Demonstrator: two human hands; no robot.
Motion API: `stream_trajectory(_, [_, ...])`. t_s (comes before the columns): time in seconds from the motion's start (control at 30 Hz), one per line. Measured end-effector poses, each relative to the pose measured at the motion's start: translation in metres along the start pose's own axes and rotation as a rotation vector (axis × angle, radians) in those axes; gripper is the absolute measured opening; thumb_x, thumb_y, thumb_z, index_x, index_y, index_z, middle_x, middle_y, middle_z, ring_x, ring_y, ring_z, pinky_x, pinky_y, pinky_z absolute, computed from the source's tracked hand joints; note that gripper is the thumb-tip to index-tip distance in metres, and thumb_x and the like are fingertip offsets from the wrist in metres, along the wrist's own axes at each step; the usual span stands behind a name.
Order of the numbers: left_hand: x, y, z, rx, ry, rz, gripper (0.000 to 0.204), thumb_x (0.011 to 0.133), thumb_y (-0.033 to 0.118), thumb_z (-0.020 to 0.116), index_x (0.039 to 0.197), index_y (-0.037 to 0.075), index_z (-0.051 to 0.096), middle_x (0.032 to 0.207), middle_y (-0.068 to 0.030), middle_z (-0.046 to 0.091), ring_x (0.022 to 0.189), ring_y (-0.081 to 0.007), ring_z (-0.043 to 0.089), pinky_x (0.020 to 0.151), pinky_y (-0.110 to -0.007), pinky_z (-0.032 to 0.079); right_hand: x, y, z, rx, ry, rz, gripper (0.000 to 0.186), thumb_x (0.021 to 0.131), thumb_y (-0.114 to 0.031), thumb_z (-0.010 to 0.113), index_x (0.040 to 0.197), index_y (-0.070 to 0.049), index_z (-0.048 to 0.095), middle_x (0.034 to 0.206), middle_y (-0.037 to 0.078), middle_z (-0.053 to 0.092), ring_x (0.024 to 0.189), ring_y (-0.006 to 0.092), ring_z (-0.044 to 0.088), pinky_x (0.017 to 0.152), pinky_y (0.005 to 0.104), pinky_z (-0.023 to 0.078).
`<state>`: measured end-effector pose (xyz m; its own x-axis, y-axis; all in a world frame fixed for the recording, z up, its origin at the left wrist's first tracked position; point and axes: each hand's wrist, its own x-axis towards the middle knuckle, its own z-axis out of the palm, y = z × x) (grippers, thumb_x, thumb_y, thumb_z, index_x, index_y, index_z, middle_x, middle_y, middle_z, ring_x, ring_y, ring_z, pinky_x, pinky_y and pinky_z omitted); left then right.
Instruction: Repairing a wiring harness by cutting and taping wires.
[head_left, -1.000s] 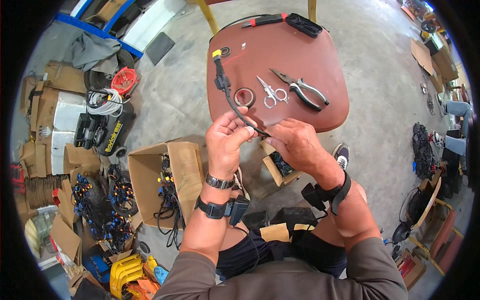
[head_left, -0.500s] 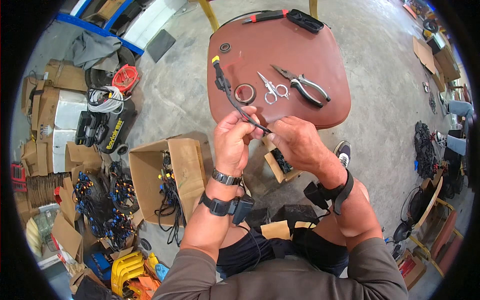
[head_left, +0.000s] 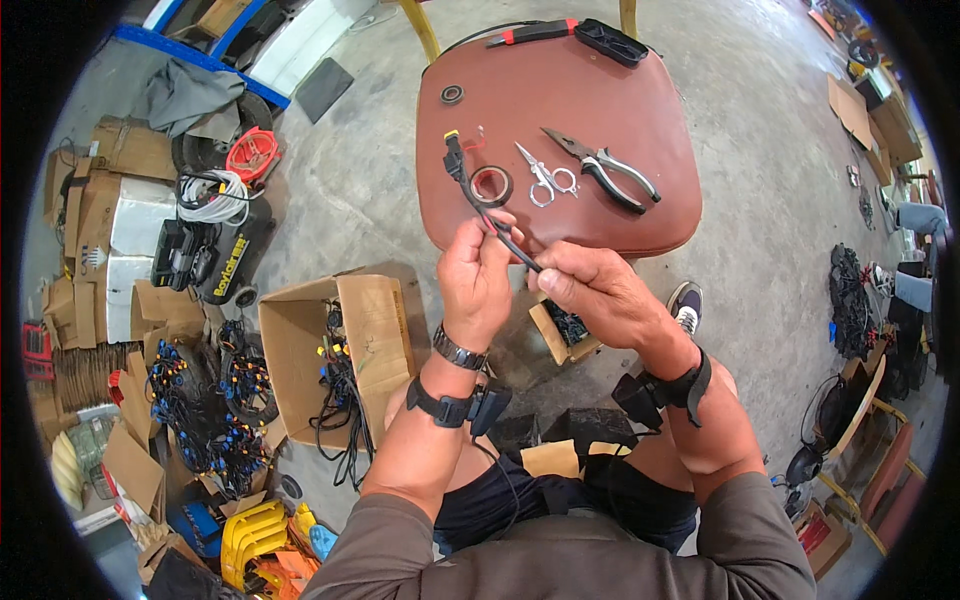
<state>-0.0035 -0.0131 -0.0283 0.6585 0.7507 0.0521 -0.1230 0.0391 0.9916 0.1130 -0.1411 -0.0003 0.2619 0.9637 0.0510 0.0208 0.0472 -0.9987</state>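
Pinching the black cable [head_left: 490, 215] in both hands [head_left: 478, 275] [head_left: 590, 290], I risk its connector end sweeping the tape roll [head_left: 491, 185] off the surface [head_left: 600, 90].

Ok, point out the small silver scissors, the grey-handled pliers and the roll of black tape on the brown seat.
small silver scissors [head_left: 541, 176], head view, at the pivot.
grey-handled pliers [head_left: 600, 166], head view, near the joint.
roll of black tape [head_left: 491, 185], head view, on its ring.

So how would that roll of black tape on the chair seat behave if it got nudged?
The tape roll lies flat on the seat, so it would probably slide rather than roll. It looks small and hollow, likely light. Set on edge, it could roll off.
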Motion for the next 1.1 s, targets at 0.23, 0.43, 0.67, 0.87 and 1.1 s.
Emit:
stream_trajectory(0.23, [0.010,0.000,-0.007,0.181,0.030,0.124,0.018,0.097,0.001,0.042,0.103,0.000,0.059,0.089,-0.0071,0.064,0.077,-0.0132,0.062,0.072,-0.028,0.053,-0.005,-0.006,0.004,0.000,-0.019,0.038,0.019,0.096,-0.014,0.054,0.085,0.002,0.050,0.073,0.009,0.043,0.068,0.0172,0.039,0.064,0.0323,0.040])
stream_trajectory(0.43, [0.007,-0.005,-0.001,0.060,-0.072,0.103,0.020,0.094,-0.001,0.045,0.106,-0.003,0.061,0.098,-0.0115,0.067,0.072,-0.0123,0.061,0.073,-0.028,0.053,-0.002,-0.001,0.000,-0.150,0.088,0.029,0.016,0.092,-0.013,0.057,0.086,0.002,0.053,0.068,0.017,0.046,0.062,0.0274,0.042,0.062,0.0364,0.042])
stream_trajectory(0.67, [0.008,0.006,-0.004,-0.285,-0.085,-0.204,0.031,0.088,-0.006,0.049,0.117,-0.003,0.059,0.107,-0.0195,0.067,0.049,-0.0088,0.053,0.049,-0.022,0.047,-0.003,0.004,-0.003,-0.393,0.075,-0.013,0.013,0.089,-0.012,0.058,0.089,0.000,0.059,0.072,0.023,0.058,0.070,0.0433,0.057,0.062,0.0447,0.046])
stream_trajectory(0.87, [0.014,0.001,-0.014,-0.395,-0.124,-0.357,0.037,0.086,-0.008,0.048,0.121,-0.003,0.055,0.102,-0.0188,0.068,0.050,-0.0109,0.057,0.045,-0.021,0.046,-0.001,0.012,0.002,-0.481,0.095,-0.082,0.012,0.086,-0.010,0.057,0.093,0.000,0.056,0.074,0.023,0.061,0.074,0.0454,0.059,0.064,0.0502,0.046])
stream_trajectory(1.1, [0.007,0.004,-0.001,0.039,-0.078,-0.119,0.031,0.087,-0.003,0.053,0.118,-0.006,0.059,0.094,-0.0107,0.066,0.075,-0.0150,0.064,0.069,-0.028,0.054,0.001,0.010,-0.008,-0.350,0.047,0.102,0.018,0.087,-0.008,0.056,0.102,0.001,0.056,0.079,0.025,0.060,0.077,0.0431,0.060,0.069,0.0446,0.047])
